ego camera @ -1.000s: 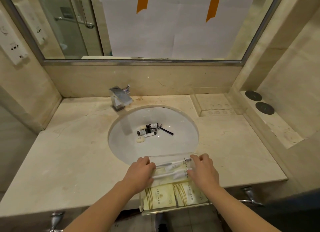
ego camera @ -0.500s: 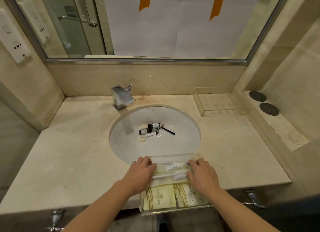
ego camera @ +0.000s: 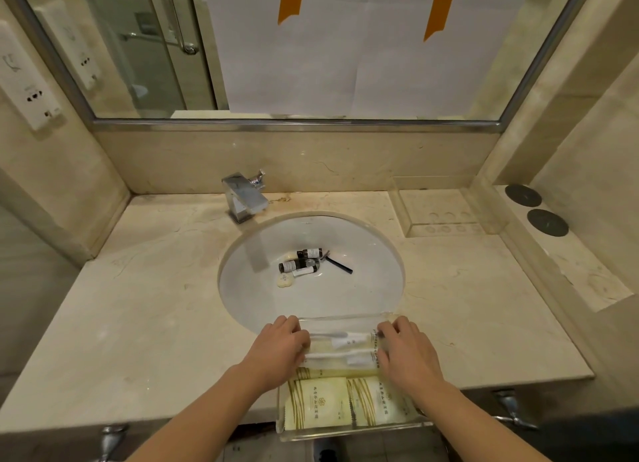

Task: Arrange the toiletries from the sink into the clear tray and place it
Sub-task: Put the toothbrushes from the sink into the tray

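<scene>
A clear tray [ego camera: 345, 434] sits at the counter's front edge, just before the sink [ego camera: 373, 288], and overhangs the edge toward me. It holds two white toothbrush packets [ego camera: 345, 340] at the far end and yellow sachets [ego camera: 321, 406] at the near end. My left hand [ego camera: 276, 352] and my right hand [ego camera: 408, 356] are inside the tray, with fingers curled on the left and right ends of the toothbrush packets. In the sink basin lie two small dark bottles [ego camera: 309, 253], a white tube [ego camera: 304, 271], a black razor [ego camera: 340, 265] and a pale soap [ego camera: 285, 281].
A chrome faucet [ego camera: 243, 197] stands behind the sink on the left. A second clear tray [ego camera: 442, 212] stands at the counter's back right. Two black discs [ego camera: 548, 222] lie on the raised ledge to the right. A mirror spans the back wall.
My hands have shifted slightly on the toothbrush packets, and the view has tilted a little. The items in the sink have not moved.
</scene>
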A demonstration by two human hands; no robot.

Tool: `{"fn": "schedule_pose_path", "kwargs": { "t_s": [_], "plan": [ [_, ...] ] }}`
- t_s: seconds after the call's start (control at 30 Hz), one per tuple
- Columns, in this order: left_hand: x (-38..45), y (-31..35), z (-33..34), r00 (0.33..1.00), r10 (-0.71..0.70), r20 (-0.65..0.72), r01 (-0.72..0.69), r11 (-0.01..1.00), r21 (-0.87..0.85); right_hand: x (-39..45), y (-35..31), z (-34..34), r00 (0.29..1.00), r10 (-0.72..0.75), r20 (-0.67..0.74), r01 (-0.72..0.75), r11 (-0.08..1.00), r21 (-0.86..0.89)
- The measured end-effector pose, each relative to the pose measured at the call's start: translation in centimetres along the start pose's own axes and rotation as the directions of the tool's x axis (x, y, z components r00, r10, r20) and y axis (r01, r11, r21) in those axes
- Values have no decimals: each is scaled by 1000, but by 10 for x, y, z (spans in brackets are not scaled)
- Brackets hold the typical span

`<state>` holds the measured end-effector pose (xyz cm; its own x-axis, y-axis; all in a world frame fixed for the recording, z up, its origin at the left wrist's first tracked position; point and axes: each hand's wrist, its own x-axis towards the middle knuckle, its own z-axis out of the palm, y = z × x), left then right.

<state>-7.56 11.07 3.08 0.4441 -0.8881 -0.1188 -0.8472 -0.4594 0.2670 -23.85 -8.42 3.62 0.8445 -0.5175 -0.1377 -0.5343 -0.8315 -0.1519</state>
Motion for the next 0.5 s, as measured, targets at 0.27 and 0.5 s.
{"fn": "schedule_pose_path", "kwargs": {
  "t_s": [0.27, 0.5],
  "plan": [
    [18, -7, -8, 996, -84, -35, 77, 984, -158, 17, 6, 1, 995, -69, -78, 73, 996, 41],
    [42, -23, -11, 964, -261, -55, 238, 935, -264, 52, 0, -5, 992, -21, -124, 38, 991, 132]
  ]
}}
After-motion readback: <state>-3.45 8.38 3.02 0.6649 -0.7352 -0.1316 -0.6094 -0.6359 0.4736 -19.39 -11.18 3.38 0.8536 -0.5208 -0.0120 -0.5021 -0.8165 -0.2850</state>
